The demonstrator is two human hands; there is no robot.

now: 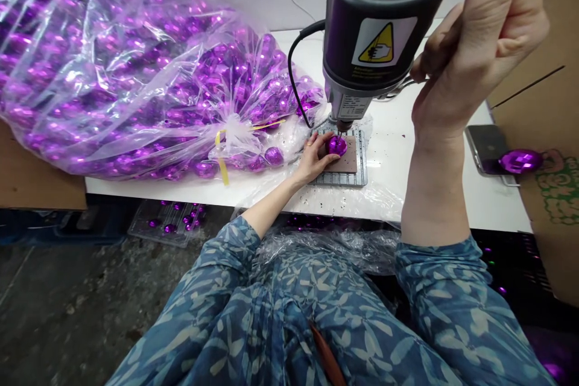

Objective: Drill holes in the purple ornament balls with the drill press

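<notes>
A shiny purple ball [337, 145] rests on a brown board [347, 163] over the grey metal base [362, 176] of a drill press [384, 18]. My left hand [316, 155] grips the ball from the left, fingers behind it and thumb in front. The drill's tip comes down onto the top of the ball; whether it has entered cannot be made out. My right hand [484, 42] is raised at the right of the black motor housing, its fingers curled round the press's lever, which is mostly hidden by the hand.
A large clear bag [149, 72] of purple balls fills the table's left side, with loose balls [274, 155] near its knot. Dark crumbs dot the white table [384, 163]. A phone [488, 148] and a purple ball [521, 160] lie at right beside a cardboard box [543, 72].
</notes>
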